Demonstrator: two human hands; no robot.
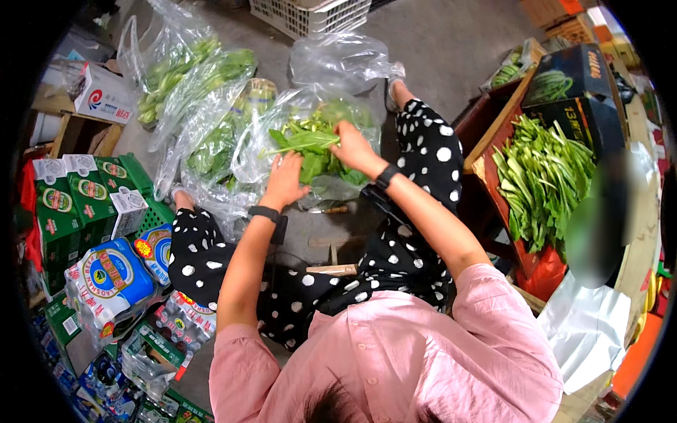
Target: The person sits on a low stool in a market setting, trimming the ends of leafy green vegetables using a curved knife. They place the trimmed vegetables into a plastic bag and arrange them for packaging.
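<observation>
Leafy green vegetables [316, 165] lie in an open clear plastic bag on the floor before me. My right hand [355, 148] grips the stems of a small bunch of leafy greens [304, 140] above the bag. Just below and left of that bunch, my left hand [286, 180] has its fingers spread against the leaves; whether it holds any is unclear. Further clear bags of greens [211, 148] stand to the left, with a bundle of long green stems [177, 74] behind them. Part of a knife-like tool with a wooden handle [336, 210] shows on the floor below the bag.
A pile of leafy greens [545, 182] rests on a red surface at the right, beside dark cartons [566, 79]. Beer cartons [79, 195] and wrapped can packs [113, 280] crowd the left. A white plastic crate [312, 18] stands at the back, near an empty-looking clear bag [338, 58].
</observation>
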